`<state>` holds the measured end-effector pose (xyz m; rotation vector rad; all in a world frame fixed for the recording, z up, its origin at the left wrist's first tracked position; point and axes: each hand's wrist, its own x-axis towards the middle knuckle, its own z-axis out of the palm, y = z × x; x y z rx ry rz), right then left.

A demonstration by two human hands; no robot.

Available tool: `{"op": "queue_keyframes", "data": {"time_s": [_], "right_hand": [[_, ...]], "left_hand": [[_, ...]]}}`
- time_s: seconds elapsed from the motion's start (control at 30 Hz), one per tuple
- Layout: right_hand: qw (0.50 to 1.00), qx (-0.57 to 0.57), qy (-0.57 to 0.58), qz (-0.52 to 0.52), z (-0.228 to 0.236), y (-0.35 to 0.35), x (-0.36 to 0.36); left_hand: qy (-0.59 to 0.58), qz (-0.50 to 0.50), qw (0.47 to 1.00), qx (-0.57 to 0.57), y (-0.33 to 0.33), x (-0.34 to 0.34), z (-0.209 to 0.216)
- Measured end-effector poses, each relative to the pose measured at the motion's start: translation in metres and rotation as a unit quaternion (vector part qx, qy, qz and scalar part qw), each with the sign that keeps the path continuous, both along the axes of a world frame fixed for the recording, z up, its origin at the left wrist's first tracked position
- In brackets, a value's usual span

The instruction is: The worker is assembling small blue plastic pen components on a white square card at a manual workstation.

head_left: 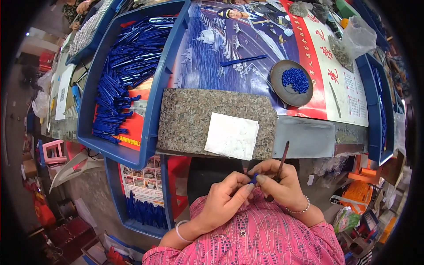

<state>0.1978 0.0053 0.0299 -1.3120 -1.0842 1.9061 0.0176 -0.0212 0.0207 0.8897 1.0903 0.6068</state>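
In front of my chest, my left hand (227, 194) and my right hand (282, 183) meet, fingertips pinched around a small blue piece (254, 178). Most of that piece is hidden by the fingers, so its full shape cannot be told. A thin, dark, pointed tool (285, 154) also sits in my right hand, its tip sticking up past the fingers. Just beyond my hands, a folded white cloth or paper (232, 136) lies on a speckled stone slab (190, 119). Farther off, a round brown dish (278, 90) holds many tiny blue pieces (295, 81).
A blue tray (150, 132) full of long, thin blue parts (132, 53) stands at the left. Below it, a lower blue tray (165, 194) holds more. One long blue part (244, 60) lies on the poster (207, 75). Another blue bin (366, 84) stands at the right edge.
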Motion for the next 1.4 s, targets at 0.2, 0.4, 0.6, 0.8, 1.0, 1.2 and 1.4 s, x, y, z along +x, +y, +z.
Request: {"op": "queue_keyframes", "data": {"time_s": [0.2, 0.4, 0.6, 0.8, 1.0, 1.2, 1.4], "right_hand": [[0.999, 0.021, -0.039, 0.003, -0.012, -0.015, -0.011], [0.993, 0.03, -0.022, -0.108, -0.017, -0.037, -0.014], [0.991, 0.064, 0.064, -0.094, -0.008, -0.038, -0.054], [0.971, 0.095, 0.012, 0.22, -0.028, -0.049, -0.109], [0.942, 0.124, -0.04, 0.309, -0.026, -0.044, -0.119], [0.894, 0.225, -0.07, 0.381, -0.033, -0.041, -0.117], [0.861, 0.27, -0.045, 0.429, -0.034, -0.035, -0.101]], "left_hand": [[0.049, 0.029, 0.996, 0.071, -0.023, 0.001, -0.009], [0.09, 0.022, 0.968, 0.235, -0.038, -0.017, -0.011], [-0.312, 0.225, 0.922, -0.049, -0.063, -0.085, -0.005], [-0.285, 0.34, 0.896, 0.011, -0.097, -0.12, -0.017], [0.443, 0.296, 0.812, 0.238, -0.136, -0.219, -0.009], [0.793, 0.068, 0.583, 0.163, -0.218, -0.33, -0.112], [0.779, 0.043, 0.616, 0.112, -0.234, -0.338, -0.134]]}}
